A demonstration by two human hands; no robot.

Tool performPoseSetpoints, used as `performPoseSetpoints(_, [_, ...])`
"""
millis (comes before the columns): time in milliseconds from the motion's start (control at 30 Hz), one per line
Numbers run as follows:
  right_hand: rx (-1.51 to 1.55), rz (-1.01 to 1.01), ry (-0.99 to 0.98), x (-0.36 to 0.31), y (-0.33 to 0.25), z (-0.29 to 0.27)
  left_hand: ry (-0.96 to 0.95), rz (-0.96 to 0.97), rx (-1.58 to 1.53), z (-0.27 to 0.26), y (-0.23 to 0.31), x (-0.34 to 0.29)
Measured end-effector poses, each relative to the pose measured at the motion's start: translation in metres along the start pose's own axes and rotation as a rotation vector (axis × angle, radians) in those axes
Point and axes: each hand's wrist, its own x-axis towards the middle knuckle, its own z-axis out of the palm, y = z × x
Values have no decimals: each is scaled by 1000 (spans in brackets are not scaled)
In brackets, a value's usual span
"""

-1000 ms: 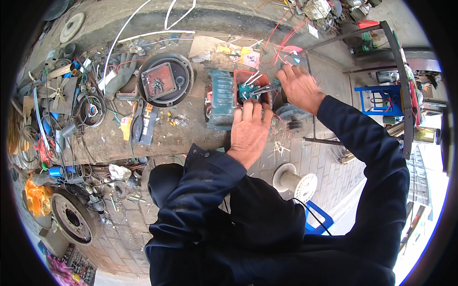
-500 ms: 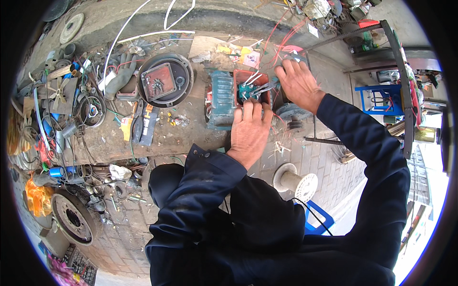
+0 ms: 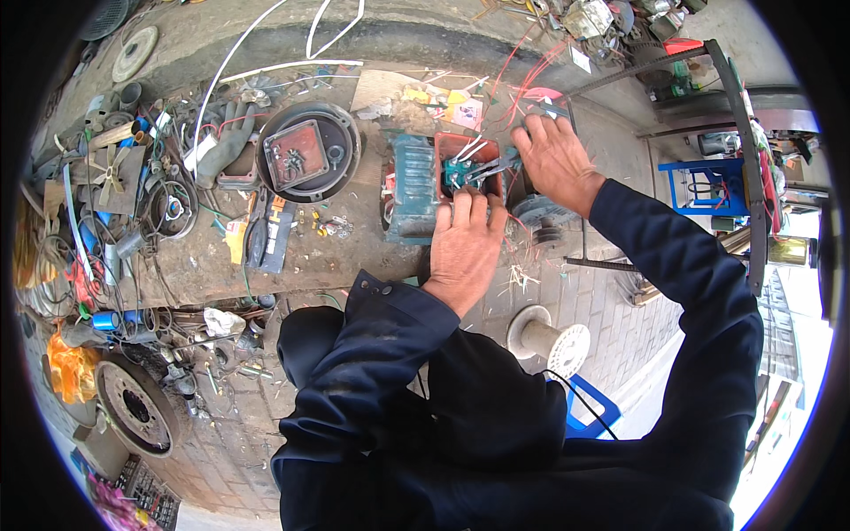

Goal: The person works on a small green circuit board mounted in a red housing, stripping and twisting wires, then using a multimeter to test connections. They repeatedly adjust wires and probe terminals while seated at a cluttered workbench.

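Observation:
A green finned electric motor [image 3: 412, 190] lies on the low workbench, its red terminal box [image 3: 454, 142] facing up. Inside the box sits a teal terminal block [image 3: 454, 170], with white-sleeved leads [image 3: 471, 149] rising from it. My left hand [image 3: 467, 252] bends its fingers over the box's near edge; their tips are hidden, and what they pinch cannot be made out. To the box's right, my right hand [image 3: 558, 164] is closed round what looks like pliers [image 3: 496, 166], whose grey jaws reach over the terminals. Its palm hides the handles.
Left of the motor, a black round cover [image 3: 345, 177] holds a red square lid [image 3: 295, 152] with small screws. A grey glove [image 3: 226, 146] lies beside it. Red wires [image 3: 531, 80] loop behind my right hand. A white spool [image 3: 540, 336] stands on the paving.
My hands stay almost in place, with only a tiny shift at the terminal box. The view has moved very slightly.

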Motion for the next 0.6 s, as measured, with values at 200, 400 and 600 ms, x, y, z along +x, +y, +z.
performPoseSetpoints(200, [-43, -21, -31, 3, -1, -4, -14, -4, 6, 0, 0, 0])
performPoseSetpoints(400, [-112, -84, 29, 0, -1, -10, -7, -6, 13, 1, 1, 0])
performPoseSetpoints(600, [161, 52, -267, -3, -15, -37, -21, -6, -15, 2, 2, 0])
